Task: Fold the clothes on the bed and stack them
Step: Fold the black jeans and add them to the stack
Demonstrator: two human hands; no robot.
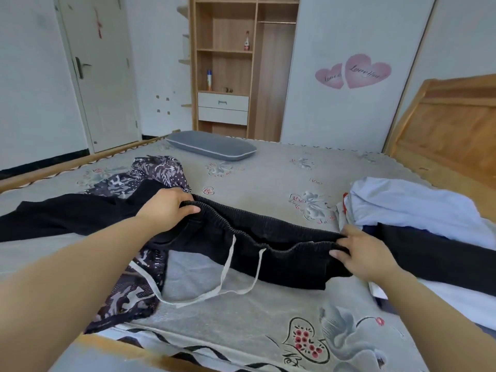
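Bed sheet (241, 312) with the heart and swan print is lying nearest the camera, both forearms reaching out over it. Going left to right: a black garment (67, 216) is sprawling flat at far left, unfolded; a camo print garment (126, 299) is bunching under and beside it, running down to the near bed edge; a purple leaf-print piece (161, 170) is lying crumpled behind those. Left hand (166, 208) is gripping the left end of the elastic waistband of the black trousers (268, 253), fingers curled over the band, thumb on the near side. The trousers are stretching across the middle of the bed between the two hands, waistband pulled out fairly taut, white drawstring (228, 264) dangling down onto the sheet and a grey cloth (188, 275) beneath. Right hand (362, 253) is pinching the right end of the same waistband, fingers wrapped round it. Further right, a pale blue and white pile (402, 205) is sitting heaped, with another dark garment (442, 253) lying across its near side; cannot tell whether any of that is folded, it is looking loose. Grey pillow (212, 146) is resting at the far side. Progress judgement: early, no neat stack is showing anywhere, trousers are only being straightened for a first fold, and every other piece is likely still waiting to be folded and stacked.
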